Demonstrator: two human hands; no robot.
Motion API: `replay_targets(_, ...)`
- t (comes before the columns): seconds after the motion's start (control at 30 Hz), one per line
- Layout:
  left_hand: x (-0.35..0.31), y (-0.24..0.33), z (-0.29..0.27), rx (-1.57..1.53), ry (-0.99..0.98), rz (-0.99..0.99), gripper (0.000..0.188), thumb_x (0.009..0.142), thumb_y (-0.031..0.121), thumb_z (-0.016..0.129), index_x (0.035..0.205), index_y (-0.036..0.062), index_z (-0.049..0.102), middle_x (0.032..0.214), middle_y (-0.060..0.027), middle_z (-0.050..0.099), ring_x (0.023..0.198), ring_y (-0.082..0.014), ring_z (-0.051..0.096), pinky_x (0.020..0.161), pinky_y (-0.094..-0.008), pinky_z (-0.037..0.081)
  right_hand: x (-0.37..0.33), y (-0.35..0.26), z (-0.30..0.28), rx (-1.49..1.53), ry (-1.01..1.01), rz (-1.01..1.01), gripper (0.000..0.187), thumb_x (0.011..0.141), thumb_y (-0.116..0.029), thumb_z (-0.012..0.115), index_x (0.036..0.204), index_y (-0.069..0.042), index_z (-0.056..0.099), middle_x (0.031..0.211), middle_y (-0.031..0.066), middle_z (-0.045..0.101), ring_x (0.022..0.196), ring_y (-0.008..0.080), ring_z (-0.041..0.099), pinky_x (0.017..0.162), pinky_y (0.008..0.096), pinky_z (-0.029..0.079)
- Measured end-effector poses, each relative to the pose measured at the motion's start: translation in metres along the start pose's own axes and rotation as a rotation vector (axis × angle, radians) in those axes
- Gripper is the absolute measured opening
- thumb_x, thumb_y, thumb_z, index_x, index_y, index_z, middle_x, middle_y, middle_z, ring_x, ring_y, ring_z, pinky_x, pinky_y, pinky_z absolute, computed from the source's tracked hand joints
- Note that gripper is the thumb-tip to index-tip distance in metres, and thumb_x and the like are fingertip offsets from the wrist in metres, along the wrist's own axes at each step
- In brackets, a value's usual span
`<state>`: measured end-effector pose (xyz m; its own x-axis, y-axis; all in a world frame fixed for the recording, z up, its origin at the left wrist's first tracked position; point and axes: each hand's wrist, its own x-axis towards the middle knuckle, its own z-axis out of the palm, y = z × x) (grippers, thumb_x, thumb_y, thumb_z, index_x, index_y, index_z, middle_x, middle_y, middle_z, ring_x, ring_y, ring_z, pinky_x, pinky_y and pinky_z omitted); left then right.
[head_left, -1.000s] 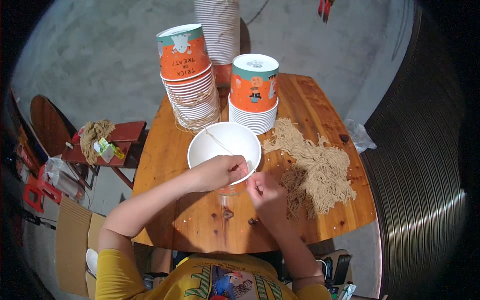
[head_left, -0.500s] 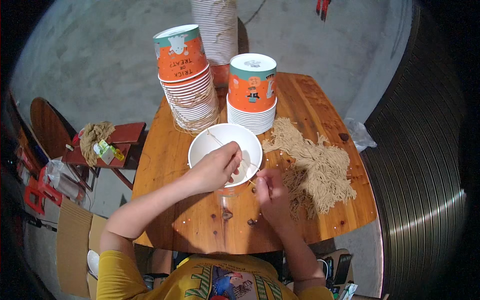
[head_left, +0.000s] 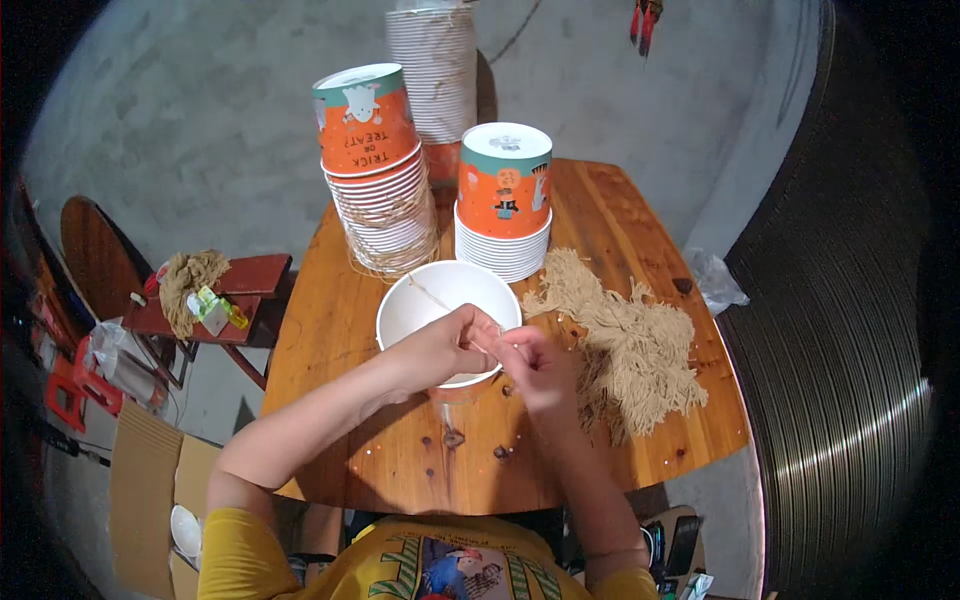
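An upright paper bucket (head_left: 405, 315), white inside with orange low on its outside, stands on the wooden table in front of me. My left hand (head_left: 440, 350) is over its near right rim, fingers closed in a pinch on a thin tan string (head_left: 428, 292). One stretch of that string runs up across the inside of the bucket toward its far rim. My right hand (head_left: 540, 368) meets the left fingertips just right of the rim, also pinching the string. The string between the fingertips is too fine to follow.
Upside-down bucket stacks stand behind: one wound with string (head_left: 370, 145), one plain (head_left: 505, 200), one taller (head_left: 432, 75). A heap of tan strings (head_left: 640, 350) lies at the right on the table (head_left: 600, 195). Left are a red bench (head_left: 255, 275) and a cardboard box (head_left: 145, 500).
My hands have come together at the bucket's right rim, the left moving right and down, the right rising slightly. The stretch of string between them has shortened. The view has shifted slightly.
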<state>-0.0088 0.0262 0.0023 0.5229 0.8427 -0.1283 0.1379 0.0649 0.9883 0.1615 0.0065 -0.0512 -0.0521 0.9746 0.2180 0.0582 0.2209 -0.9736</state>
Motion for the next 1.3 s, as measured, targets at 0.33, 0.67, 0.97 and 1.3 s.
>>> replay_targets(0.33,0.008,-0.005,0.002,-0.019,-0.067,-0.143,0.011,0.086,0.012,0.065,0.087,0.0019,0.062,0.081,-0.0010,0.062,0.076,-0.0068,0.055,0.070,-0.0210,0.044,0.008,-0.017,-0.007,0.133,-0.038,-0.018,0.016,0.086,-0.018,0.062,0.091,-0.004,0.059,0.067,-0.0040,0.053,0.057,0.0021,0.044,0.051,0.0190,0.035)
replay_targets(0.67,0.005,0.002,-0.003,-0.062,-0.083,-0.118,0.012,0.089,0.015,0.061,0.091,0.0040,0.062,0.085,-0.0001,0.064,0.076,-0.0054,0.055,0.068,-0.0197,0.043,0.019,-0.049,-0.029,0.285,0.055,0.064,0.008,0.085,-0.010,0.056,0.092,-0.006,0.057,0.070,-0.0032,0.055,0.055,0.0036,0.048,0.050,0.0184,0.038)
replay_targets(0.97,0.012,-0.006,0.005,-0.029,-0.100,-0.022,0.008,0.086,0.008,0.059,0.091,0.0038,0.063,0.085,0.0001,0.063,0.075,-0.0041,0.053,0.067,-0.0198,0.043,0.030,-0.058,-0.031,0.082,-0.438,-0.060,0.008,0.089,-0.005,0.058,0.096,-0.002,0.059,0.077,-0.0028,0.058,0.068,0.0035,0.053,0.060,0.0171,0.042)
replay_targets(1.3,0.009,0.002,0.008,-0.010,-0.069,-0.045,0.011,0.088,0.013,0.059,0.090,0.0037,0.066,0.077,0.0020,0.060,0.065,-0.0036,0.047,0.060,-0.0183,0.039,0.038,-0.026,-0.030,-0.119,-0.145,-0.201,0.008,0.086,-0.007,0.061,0.093,-0.002,0.060,0.075,-0.0042,0.054,0.065,0.0026,0.046,0.058,0.0180,0.039)
